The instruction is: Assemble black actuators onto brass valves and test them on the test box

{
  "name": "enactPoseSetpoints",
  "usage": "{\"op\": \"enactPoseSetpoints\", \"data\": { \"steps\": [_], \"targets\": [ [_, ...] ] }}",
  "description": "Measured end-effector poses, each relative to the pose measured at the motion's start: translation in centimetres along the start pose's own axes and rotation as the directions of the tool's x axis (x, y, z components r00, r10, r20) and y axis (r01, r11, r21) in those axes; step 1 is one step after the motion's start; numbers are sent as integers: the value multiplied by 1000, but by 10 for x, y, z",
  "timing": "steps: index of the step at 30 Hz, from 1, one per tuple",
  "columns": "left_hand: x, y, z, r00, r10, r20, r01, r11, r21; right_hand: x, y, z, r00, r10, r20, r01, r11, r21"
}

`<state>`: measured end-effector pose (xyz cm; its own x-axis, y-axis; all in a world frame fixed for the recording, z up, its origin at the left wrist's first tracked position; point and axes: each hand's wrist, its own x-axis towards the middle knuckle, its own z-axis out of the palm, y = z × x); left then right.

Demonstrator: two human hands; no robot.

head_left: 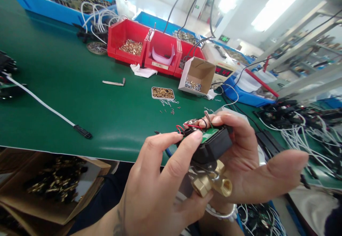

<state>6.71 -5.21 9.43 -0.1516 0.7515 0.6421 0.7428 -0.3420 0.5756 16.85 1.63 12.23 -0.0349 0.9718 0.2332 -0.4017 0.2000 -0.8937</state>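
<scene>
I've got the valve assembly (211, 157) up off the green bench mat (66, 86), right in front of me, and everything else I'll place from it. My right hand (248, 161) cradles it from behind and beneath, fingers curled over the top of the black housing (213, 147), thumb stretched out wide to the right, so the brass body (213, 184) hangs below with its threaded port facing me. That grip leaves the top open, which looks like why I hold it so. My left hand (157, 186) comes in from the near side, forefinger laid across the top edge where the green circuit board (210, 134) sits, thumb tucked under by the brass; it's pressing, not spread. The red and black wires (191, 125) loop up out of the top between my fingertips, and they crowd the board, so I can't tell exactly what my forefinger touches. Beyond the valve, on the mat, lies a small tray of brass bits (162, 93) with loose pins scattered beside it, and farther back an open cardboard box (197, 75) and red bins (149, 47). Left of the valve a white cable (40, 102) runs across the mat. Right of it, a tangle of white leads (301, 136).
</scene>
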Motion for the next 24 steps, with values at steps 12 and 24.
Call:
{"op": "enactPoseSetpoints", "data": {
  "steps": [12,24],
  "targets": [
    [3,4,12,996,-77,-47,72,993,-95,5,-2,5,997,72,-19,-72,997,9],
    [-19,-60,26,917,-394,68,399,895,-197,30,53,-69,942,25,334,273,519,-810]
  ]
}}
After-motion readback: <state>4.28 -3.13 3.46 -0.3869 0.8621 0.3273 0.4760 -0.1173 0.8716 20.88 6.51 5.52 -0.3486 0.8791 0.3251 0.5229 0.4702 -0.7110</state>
